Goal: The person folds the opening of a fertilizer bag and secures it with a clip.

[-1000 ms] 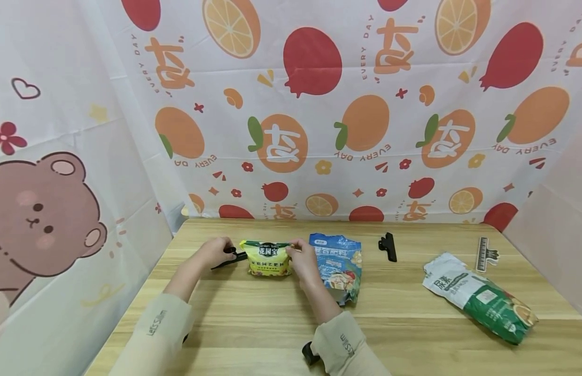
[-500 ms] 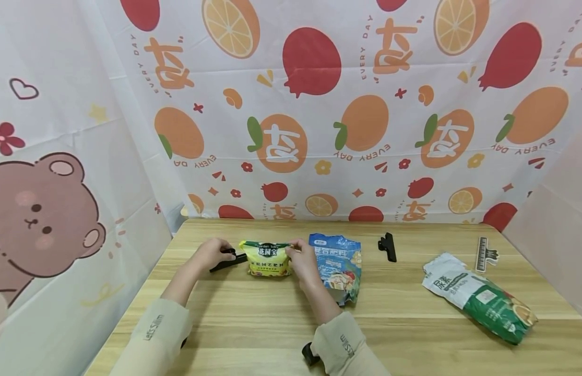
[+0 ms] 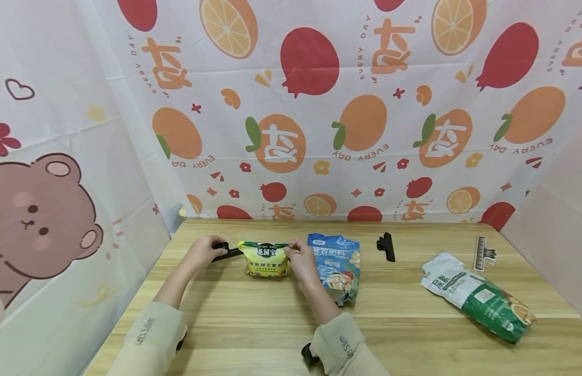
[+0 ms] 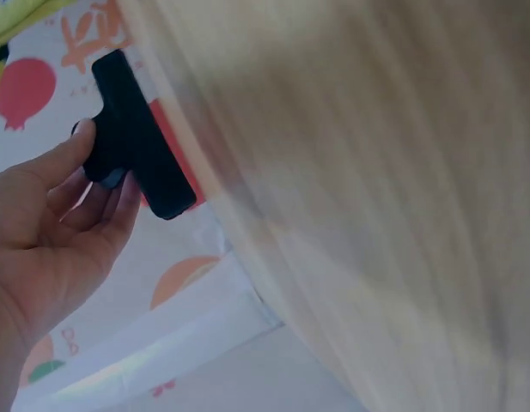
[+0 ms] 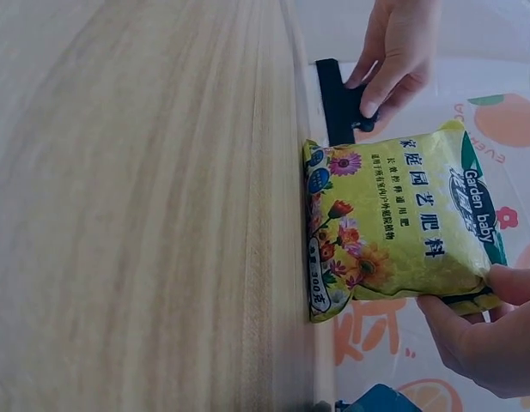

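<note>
A yellow fertilizer bag with a green top band stands upright on the wooden table. My right hand pinches its upper right corner, thumb in front, as the right wrist view also shows. To the left of the bag, my left hand holds a black bag clip by its handles between thumb and fingers. The clip's long bar points toward the bag's left side in the head view. In the right wrist view the clip is beside the bag; whether they touch I cannot tell.
Right behind my right hand lies a blue bag. Another black clip lies farther right. A green and white bag and a white clip are at the table's right. A printed cloth hangs behind.
My left hand has shifted slightly left with the black clip, away from the bag. The right hand keeps its pinch on the fertilizer bag.
</note>
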Demonstrator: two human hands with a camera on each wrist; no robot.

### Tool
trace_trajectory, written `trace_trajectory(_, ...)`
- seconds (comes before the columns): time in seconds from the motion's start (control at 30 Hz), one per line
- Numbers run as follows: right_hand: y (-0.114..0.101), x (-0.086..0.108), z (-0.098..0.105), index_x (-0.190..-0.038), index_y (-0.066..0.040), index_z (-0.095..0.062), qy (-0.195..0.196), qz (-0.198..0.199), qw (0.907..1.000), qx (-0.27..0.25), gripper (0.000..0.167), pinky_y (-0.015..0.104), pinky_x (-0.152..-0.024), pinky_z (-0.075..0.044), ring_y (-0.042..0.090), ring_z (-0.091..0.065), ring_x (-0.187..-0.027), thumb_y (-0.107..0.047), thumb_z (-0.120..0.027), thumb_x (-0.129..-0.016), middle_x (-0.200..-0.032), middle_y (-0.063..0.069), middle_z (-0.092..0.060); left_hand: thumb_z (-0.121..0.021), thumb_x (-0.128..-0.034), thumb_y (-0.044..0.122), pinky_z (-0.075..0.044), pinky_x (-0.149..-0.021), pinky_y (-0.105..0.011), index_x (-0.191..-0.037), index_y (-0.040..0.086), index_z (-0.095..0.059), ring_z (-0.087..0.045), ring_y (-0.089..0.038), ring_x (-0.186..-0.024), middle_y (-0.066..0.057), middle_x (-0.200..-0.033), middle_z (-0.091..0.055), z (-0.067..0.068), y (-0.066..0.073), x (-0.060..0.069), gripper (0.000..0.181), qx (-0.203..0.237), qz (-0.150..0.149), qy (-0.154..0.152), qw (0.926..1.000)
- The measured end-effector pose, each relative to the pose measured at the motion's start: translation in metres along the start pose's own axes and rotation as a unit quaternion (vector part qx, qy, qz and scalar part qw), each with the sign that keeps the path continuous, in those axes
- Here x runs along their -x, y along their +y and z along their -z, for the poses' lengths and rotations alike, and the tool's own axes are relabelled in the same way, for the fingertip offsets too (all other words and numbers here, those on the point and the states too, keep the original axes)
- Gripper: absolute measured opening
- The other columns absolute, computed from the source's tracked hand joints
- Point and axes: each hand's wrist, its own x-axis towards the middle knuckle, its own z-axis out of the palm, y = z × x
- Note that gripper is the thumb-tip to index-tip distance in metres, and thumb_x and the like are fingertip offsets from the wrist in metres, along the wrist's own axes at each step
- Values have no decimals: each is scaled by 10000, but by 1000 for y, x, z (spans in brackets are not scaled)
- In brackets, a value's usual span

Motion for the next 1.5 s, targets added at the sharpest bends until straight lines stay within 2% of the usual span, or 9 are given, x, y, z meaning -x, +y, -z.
trace_trajectory(0.17, 0, -1, 0, -1039, 12, -576, 27, -34, 10000, 4, 137, 387, -756, -482, 216, -532, -883, -40, -524, -924, -1043, 104, -515, -567, -904, 101, -425, -805, -507, -1128, -118, -556, -522, -427, -997, -288, -1073, -571, 13, 2, 2, 313, 88, 110, 283, 9995)
trace_trajectory(0.3, 0, -2, 0, -1046, 12, -579, 56, -3, 10000, 33, 144, 387, -758, -482, 222, -536, -896, -46, -519, -929, -1058, 107, -511, -504, -933, 147, -420, -827, -498, -1197, -131, -492, -502, -424, -1029, -307, -1138, -526, 22, 8, 3, 384, 544, 464, 471, 9963)
trace_trajectory(0.43, 0, -2, 1, -1048, 14, -580, -1, 40, 10000, 33, 146, 401, -766, -479, 226, -535, -898, -43, -517, -928, -1052, 107, -512, -446, -949, 199, -416, -831, -451, -1244, -116, -444, -492, -384, -1023, -293, -1177, -489, 30, 16, 5, 432, 1298, 872, 596, 9859)
trace_trajectory(0.53, 0, -2, 1, -1052, 14, -577, -10, 53, 10000, 35, 149, 395, -773, -481, 232, -534, -910, -43, -516, -928, -1051, 109, -513, -416, -950, 205, -416, -823, -403, -1252, -103, -439, -486, -341, -1002, -276, -1196, -473, 34, 24, 6, 432, 1896, 916, 608, 9757)
trace_trajectory(0.67, -1, -2, 2, -1059, 13, -575, 4, 63, 10000, 67, 153, 408, -786, -475, 239, -533, -930, -48, -515, -932, -1070, 111, -510, -428, -964, 225, -407, -848, -396, -1259, -87, -448, -473, -316, -1018, -254, -1210, -470, 38, 35, 7, 430, 2184, 557, 432, 9733)
trace_trajectory(0.83, -1, -2, 2, -1059, 10, -580, 8, 60, 10000, 71, 154, 425, -779, -471, 233, -534, -920, -47, -515, -932, -1073, 110, -511, -525, -944, 325, -433, -820, -411, -1255, -59, -480, -507, -310, -1012, -202, -1129, -542, 40, 49, 7, 496, 1724, -48, 101, 9850)
trace_trajectory(1.13, -2, -2, 1, -1051, 15, -583, -16, 62, 10000, 50, 150, 416, -788, -475, 236, -539, -930, -41, -517, -930, -1066, 112, -515, -627, -886, 282, -470, -679, -341, -1165, -6, -594, -558, -271, -916, -121, -1018, -600, 37, 73, 8, 403, 1165, -615, 96, 9912)
trace_trajectory(1.3, -1, -1, 1, -1046, 14, -584, -36, 54, 10000, 54, 145, 381, -774, -485, 235, -540, -929, -44, -519, -930, -1059, 110, -517, -615, -898, 224, -494, -694, -351, -1160, -2, -608, -580, -291, -925, -133, -1060, -606, 34, 82, 9, 346, 1012, -999, -15, 9898)
trace_trajectory(1.5, 2, 0, 1, -1049, 6, -589, -48, 57, 9999, 85, 148, 372, -764, -488, 239, -539, -937, -57, -526, -931, -1063, 107, -519, -628, -887, 184, -495, -715, -356, -1155, 23, -618, -575, -255, -905, -111, -1080, -605, 29, 89, 9, 312, 847, -1126, -231, 9898)
